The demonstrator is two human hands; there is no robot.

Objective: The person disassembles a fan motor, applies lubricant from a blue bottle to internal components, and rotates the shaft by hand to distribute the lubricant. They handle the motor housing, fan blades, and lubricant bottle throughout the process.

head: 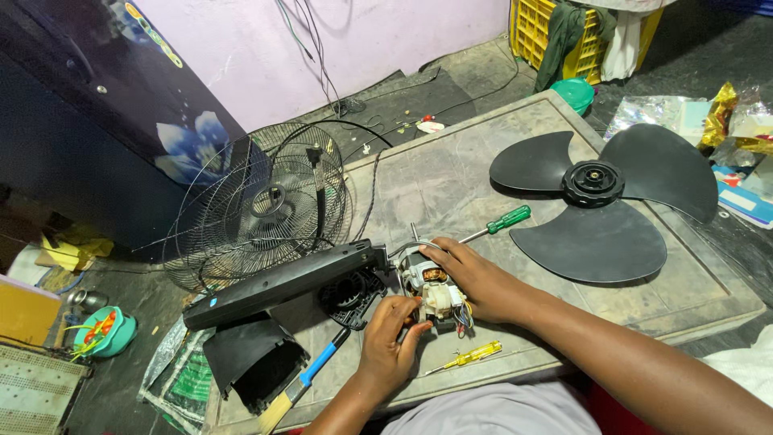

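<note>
Both hands (pixel 435 314) on fan motor (pixel 431 288)

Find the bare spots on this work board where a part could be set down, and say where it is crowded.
Bare room lies on the grey board behind the green-handled screwdriver, left of the black three-bladed fan propeller, and along the near right edge. It is crowded near the left corner, where both hands hold the fan motor beside the black housing.
</note>
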